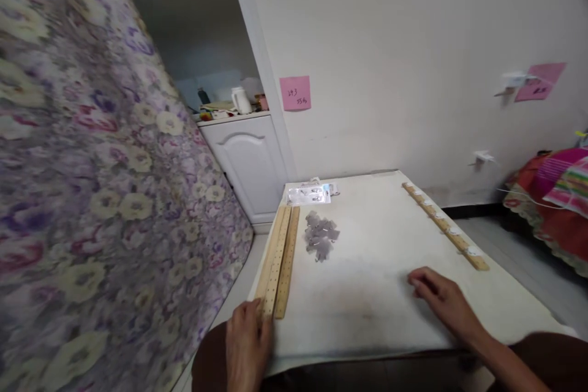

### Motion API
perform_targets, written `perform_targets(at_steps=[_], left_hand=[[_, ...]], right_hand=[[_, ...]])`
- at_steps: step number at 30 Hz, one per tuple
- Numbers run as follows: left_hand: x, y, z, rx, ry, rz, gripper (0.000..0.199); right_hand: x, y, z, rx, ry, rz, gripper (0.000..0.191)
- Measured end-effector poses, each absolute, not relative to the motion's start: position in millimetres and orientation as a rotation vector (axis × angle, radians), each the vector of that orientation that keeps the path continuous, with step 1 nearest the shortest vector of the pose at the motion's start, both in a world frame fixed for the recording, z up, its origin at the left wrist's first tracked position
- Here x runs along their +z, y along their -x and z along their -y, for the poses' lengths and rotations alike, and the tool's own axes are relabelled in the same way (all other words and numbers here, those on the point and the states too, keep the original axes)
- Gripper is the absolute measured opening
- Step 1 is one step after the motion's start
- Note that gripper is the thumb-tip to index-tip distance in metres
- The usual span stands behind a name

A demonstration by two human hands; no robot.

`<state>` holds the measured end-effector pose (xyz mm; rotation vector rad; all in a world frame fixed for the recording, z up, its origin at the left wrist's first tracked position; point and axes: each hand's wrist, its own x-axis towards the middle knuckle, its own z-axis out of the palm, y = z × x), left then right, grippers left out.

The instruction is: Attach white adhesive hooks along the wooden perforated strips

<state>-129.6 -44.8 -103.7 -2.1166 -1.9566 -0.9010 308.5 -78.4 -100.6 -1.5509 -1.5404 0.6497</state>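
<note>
Pale wooden strips with rows of small holes lie side by side along the table's left side. My left hand (248, 340) is closed around the near end of the left wooden strip (277, 266). Beside it lies another drilled wooden strip (288, 263). My right hand (443, 300) is over the right half of the table, fingers curled in, with nothing visible in them. A loose pile of small grey flat pieces (321, 236) lies right of the strips. Along the table's right edge is a wooden strip with several white hooks (441, 220) on it.
A clear plastic package (309, 195) lies at the back left of the white table (367, 294). A wall with a pink note (295, 94) stands behind, a floral curtain (105, 196) hangs at left, and a white cabinet (250, 165) is beyond.
</note>
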Motion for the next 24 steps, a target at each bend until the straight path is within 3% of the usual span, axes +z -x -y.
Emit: perform_targets(at_steps=[13, 24], left_hand=[[-117, 133, 57, -0.805, 2.147, 2.276, 0.056], [-120, 130, 52, -0.713, 2.023, 2.201, 0.047]], right_hand=[[-138, -289, 81, 0.747, 1.561, 1.658, 0.028], [-141, -288, 80, 0.729, 1.600, 1.701, 0.029]])
